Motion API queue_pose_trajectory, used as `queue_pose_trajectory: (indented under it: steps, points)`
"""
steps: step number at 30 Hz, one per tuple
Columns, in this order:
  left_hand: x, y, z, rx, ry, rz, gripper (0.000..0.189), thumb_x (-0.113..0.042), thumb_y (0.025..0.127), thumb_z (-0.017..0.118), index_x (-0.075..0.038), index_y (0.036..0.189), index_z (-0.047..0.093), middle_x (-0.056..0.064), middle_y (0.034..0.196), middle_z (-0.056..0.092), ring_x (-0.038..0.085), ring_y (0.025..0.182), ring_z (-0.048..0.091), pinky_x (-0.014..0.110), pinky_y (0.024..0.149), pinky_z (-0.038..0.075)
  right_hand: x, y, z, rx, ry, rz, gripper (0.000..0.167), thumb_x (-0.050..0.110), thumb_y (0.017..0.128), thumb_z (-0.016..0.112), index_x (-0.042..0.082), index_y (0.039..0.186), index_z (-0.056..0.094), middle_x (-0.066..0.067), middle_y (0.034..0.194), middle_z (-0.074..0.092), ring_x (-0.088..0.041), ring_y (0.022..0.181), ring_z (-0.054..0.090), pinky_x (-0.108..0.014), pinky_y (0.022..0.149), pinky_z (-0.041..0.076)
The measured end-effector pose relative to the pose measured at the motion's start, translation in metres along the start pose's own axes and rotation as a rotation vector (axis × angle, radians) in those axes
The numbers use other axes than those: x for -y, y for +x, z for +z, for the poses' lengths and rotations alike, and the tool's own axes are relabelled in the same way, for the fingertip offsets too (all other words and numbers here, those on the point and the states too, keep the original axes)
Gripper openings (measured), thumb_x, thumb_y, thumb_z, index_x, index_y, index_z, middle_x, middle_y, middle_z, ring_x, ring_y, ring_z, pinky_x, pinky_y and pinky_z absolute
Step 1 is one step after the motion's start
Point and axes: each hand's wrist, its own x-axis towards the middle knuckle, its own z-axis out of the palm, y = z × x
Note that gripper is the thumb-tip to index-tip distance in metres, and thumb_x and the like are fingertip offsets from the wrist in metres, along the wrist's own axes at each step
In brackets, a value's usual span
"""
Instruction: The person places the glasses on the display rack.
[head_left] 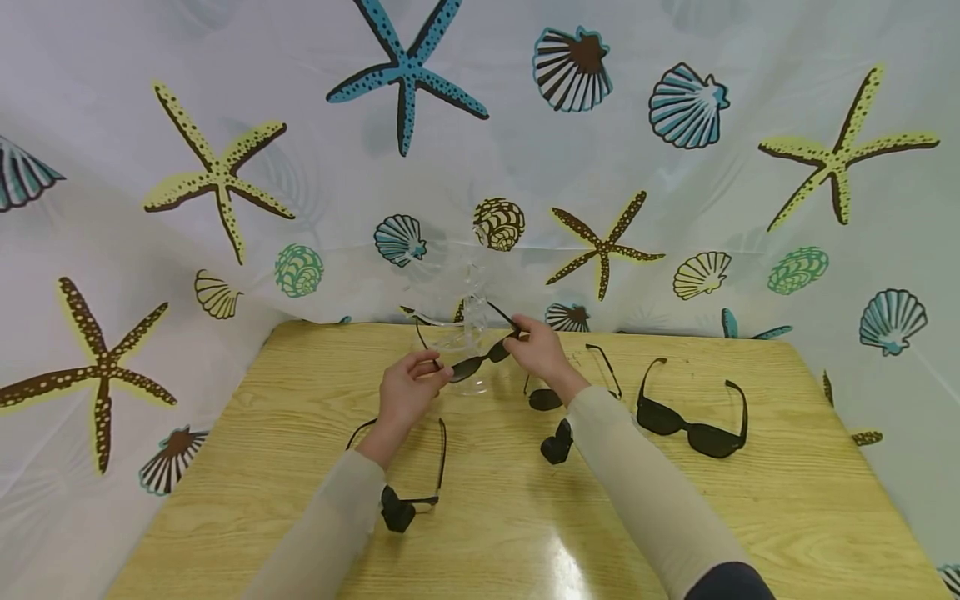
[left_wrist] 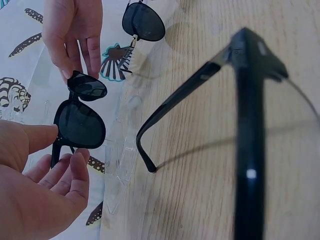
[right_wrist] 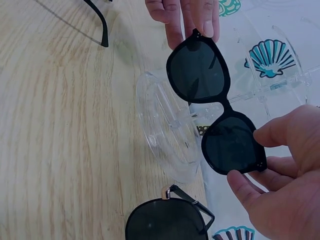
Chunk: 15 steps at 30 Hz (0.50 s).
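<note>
Both hands hold one pair of black sunglasses (head_left: 467, 369) by its two ends, temples unfolded and pointing away. My left hand (head_left: 405, 392) pinches the left end near the hinge, thumb on the front and fingers behind, as the left wrist view shows. At the other end, my right hand (head_left: 538, 348) grips the frame corner between thumb and fingers; its thumb touches the edge of the dark lens (right_wrist: 230, 145). Right behind the sunglasses stands a clear plastic display stand (head_left: 474, 321) with a round base (right_wrist: 142, 115) and side arms. Whether the sunglasses touch it I cannot tell.
Another pair of sunglasses (head_left: 712, 440) lies at the right of the wooden table (head_left: 495, 508). A second pair (head_left: 544, 400) is partly behind my right forearm, a third (head_left: 442, 458) under my left wrist. A patterned cloth (head_left: 465, 183) hangs behind the table.
</note>
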Motion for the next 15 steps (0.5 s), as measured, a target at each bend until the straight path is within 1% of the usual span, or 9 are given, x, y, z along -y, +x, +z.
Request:
queue_pose_trajectory:
  steps: [3,4,5,6,8,11,12,13,15]
  points:
    - [0.001,0.002,0.000,-0.008,0.006,-0.003,0.042,-0.015,0.099,0.076,-0.006,0.139,0.066,0.019,0.131,0.072,0.024,0.110,0.075,0.040,0.091,0.061,0.002,0.004,0.001,-0.005,-0.014,0.001,0.058,0.017,0.106,0.058,0.007,0.162,0.042,-0.018,0.163,0.047,-0.037,0.137,0.059,-0.044,0.086,0.056]
    - [0.001,0.003,-0.001,-0.012,0.008,-0.002,0.042,-0.015,0.099,0.076,-0.006,0.139,0.066,0.019,0.131,0.072,0.026,0.110,0.075,0.038,0.089,0.061,0.003,0.006,0.002,-0.004,-0.014,0.000,0.058,0.016,0.106,0.058,0.007,0.162,0.042,-0.018,0.163,0.047,-0.037,0.137,0.059,-0.042,0.084,0.055]
    - [0.001,0.003,-0.001,-0.017,0.010,-0.002,0.043,-0.015,0.099,0.075,-0.005,0.140,0.066,0.020,0.131,0.072,0.027,0.111,0.075,0.034,0.086,0.061,0.004,0.007,0.003,-0.005,-0.016,0.001,0.058,0.016,0.106,0.058,0.007,0.162,0.042,-0.019,0.162,0.048,-0.037,0.137,0.059,-0.043,0.085,0.055]
    - [0.001,0.004,-0.001,-0.021,0.011,-0.003,0.043,-0.015,0.100,0.075,-0.005,0.140,0.065,0.020,0.131,0.072,0.028,0.112,0.075,0.034,0.087,0.061,0.005,0.008,0.003,-0.003,-0.015,0.001,0.058,0.015,0.107,0.058,0.006,0.162,0.042,-0.019,0.162,0.048,-0.037,0.137,0.059,-0.043,0.086,0.055]
    - [0.000,0.005,-0.002,-0.029,0.010,-0.005,0.043,-0.015,0.100,0.075,-0.004,0.140,0.065,0.021,0.132,0.071,0.031,0.114,0.074,0.029,0.083,0.060,0.007,0.010,0.004,-0.003,-0.013,-0.003,0.058,0.015,0.107,0.057,0.005,0.162,0.041,-0.020,0.161,0.048,-0.036,0.140,0.057,-0.045,0.093,0.056]
    - [-0.001,0.006,-0.002,-0.040,0.014,-0.007,0.042,-0.015,0.100,0.075,-0.004,0.139,0.066,0.021,0.131,0.072,0.030,0.113,0.075,0.028,0.082,0.061,0.008,0.013,0.005,0.001,-0.008,0.001,0.058,0.015,0.107,0.057,0.006,0.162,0.041,-0.020,0.161,0.049,-0.036,0.140,0.057,-0.050,0.101,0.055]
    - [-0.001,0.006,-0.002,-0.042,0.017,-0.008,0.042,-0.015,0.100,0.075,-0.005,0.139,0.066,0.021,0.131,0.072,0.029,0.112,0.075,0.029,0.082,0.061,0.008,0.013,0.005,0.004,-0.005,0.002,0.058,0.015,0.107,0.057,0.006,0.162,0.041,-0.020,0.161,0.048,-0.036,0.140,0.057,-0.050,0.101,0.055]
    - [-0.001,0.007,-0.002,-0.044,0.022,-0.010,0.041,-0.016,0.099,0.075,-0.006,0.138,0.066,0.020,0.130,0.072,0.029,0.112,0.075,0.027,0.080,0.060,0.008,0.014,0.005,0.005,-0.003,0.004,0.059,0.015,0.107,0.057,0.006,0.162,0.041,-0.019,0.161,0.048,-0.036,0.140,0.057,-0.050,0.101,0.055]
    - [-0.001,0.007,-0.002,-0.047,0.026,-0.013,0.041,-0.016,0.099,0.075,-0.006,0.138,0.066,0.020,0.130,0.072,0.028,0.111,0.075,0.027,0.079,0.060,0.008,0.016,0.005,0.005,-0.007,0.005,0.059,0.016,0.107,0.057,0.007,0.162,0.041,-0.019,0.161,0.048,-0.036,0.140,0.057,-0.050,0.101,0.055]
